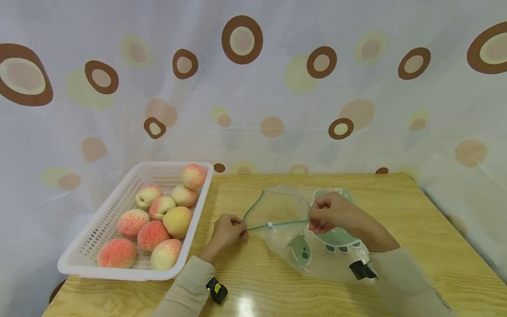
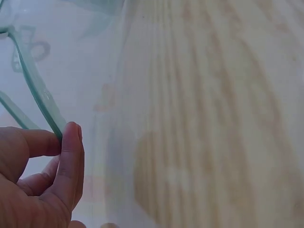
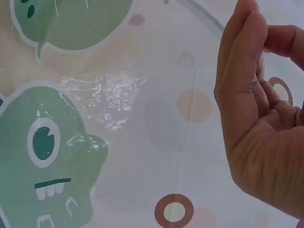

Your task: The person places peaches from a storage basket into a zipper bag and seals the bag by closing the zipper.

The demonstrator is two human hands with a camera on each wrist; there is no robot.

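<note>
A clear plastic zip bag [image 1: 285, 240] with green cartoon figures and a green zip edge lies over the table in the head view. Its mouth is spread into a wide gap, with a small white slider [image 1: 270, 224] on the near edge. My left hand [image 1: 229, 231] pinches the left corner of the mouth between thumb and fingers; the left wrist view shows the green zip strip [image 2: 35, 85] running into that pinch. At the other corner, my right hand [image 1: 332, 213] pinches the mouth's edge. A printed green one-eyed figure [image 3: 57, 152] fills much of the right wrist view.
A white plastic basket [image 1: 101, 211] with slotted walls stands at the left, holding several peaches [image 1: 152, 235]. The wooden table [image 1: 245, 273] ends at a patterned curtain [image 1: 273, 101] behind and along both sides. A black strap sits on each sleeve.
</note>
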